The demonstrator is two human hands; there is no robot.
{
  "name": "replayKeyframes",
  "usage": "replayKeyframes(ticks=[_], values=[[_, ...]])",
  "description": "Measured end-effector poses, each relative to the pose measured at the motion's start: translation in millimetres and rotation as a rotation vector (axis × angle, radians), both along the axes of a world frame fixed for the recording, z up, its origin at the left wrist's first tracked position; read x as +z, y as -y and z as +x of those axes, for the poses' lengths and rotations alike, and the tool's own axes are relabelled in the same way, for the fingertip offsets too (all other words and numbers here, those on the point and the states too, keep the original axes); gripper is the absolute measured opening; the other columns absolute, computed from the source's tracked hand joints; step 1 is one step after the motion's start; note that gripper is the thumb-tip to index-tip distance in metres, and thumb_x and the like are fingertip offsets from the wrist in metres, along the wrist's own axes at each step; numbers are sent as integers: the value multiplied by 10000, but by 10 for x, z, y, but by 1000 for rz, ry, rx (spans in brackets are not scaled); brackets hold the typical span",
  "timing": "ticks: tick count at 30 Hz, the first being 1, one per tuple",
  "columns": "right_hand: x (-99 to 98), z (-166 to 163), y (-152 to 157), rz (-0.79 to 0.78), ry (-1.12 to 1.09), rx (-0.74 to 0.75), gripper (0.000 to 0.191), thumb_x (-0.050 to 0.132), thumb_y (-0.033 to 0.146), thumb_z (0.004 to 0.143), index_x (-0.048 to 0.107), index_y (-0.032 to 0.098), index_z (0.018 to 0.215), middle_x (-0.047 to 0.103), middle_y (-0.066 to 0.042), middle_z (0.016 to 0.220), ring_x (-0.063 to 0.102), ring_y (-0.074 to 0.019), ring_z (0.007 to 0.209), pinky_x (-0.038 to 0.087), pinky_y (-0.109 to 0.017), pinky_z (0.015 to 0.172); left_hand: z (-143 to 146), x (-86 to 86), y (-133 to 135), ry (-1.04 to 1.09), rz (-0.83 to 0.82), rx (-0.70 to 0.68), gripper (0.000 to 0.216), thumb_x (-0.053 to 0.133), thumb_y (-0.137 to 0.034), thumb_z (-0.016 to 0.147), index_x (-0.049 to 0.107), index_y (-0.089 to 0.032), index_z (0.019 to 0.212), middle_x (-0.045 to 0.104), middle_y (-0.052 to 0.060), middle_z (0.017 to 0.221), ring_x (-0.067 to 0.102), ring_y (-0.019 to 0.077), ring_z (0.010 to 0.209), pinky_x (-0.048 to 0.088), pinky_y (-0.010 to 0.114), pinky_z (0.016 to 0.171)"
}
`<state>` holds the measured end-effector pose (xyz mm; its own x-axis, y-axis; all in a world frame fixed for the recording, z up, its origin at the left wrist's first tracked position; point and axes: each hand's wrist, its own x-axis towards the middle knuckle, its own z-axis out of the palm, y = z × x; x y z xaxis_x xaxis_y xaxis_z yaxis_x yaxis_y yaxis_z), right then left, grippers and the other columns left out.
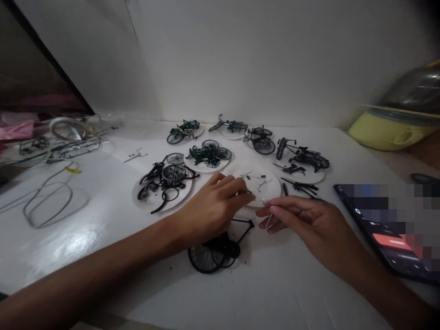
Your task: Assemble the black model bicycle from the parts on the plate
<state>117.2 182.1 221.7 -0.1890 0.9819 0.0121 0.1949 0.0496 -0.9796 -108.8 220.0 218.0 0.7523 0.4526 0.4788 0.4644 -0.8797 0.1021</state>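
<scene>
Above the near middle of the white table, my right hand [302, 217] pinches a thin silver rod-like part [269, 220] between thumb and fingers. My left hand [222, 197] is closed in a pinch just left of it; whatever its fingertips hold is too small to make out. Below my left hand lies a partly built black miniature bicycle [223, 251] with one spoked wheel showing; my wrist hides some of its frame. Just behind both hands, a paper plate [274, 182] carries several tiny metal parts.
A plate [135, 201] of black wheels and tyres lies left; another, with green bicycle parts [206, 156], sits behind. Several miniature bicycles [227, 124] line the back. Black strips [299, 186] lie right, near a phone [381, 243]. Looped wire [48, 197] and a yellow pot [381, 130] flank the area.
</scene>
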Motion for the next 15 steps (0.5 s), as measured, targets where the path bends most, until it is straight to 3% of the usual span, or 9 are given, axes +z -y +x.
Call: replayKeyframes(ticks=[15], values=[[84, 0, 69, -1, -28, 88, 142, 683, 330, 876, 739, 238, 968, 794, -43, 877, 758, -177, 699, 641, -294, 665, 72, 103, 119, -71, 138, -16, 295, 364, -47, 983, 620, -115, 1113, 634, 101, 991, 558, 200, 864, 393, 370, 810]])
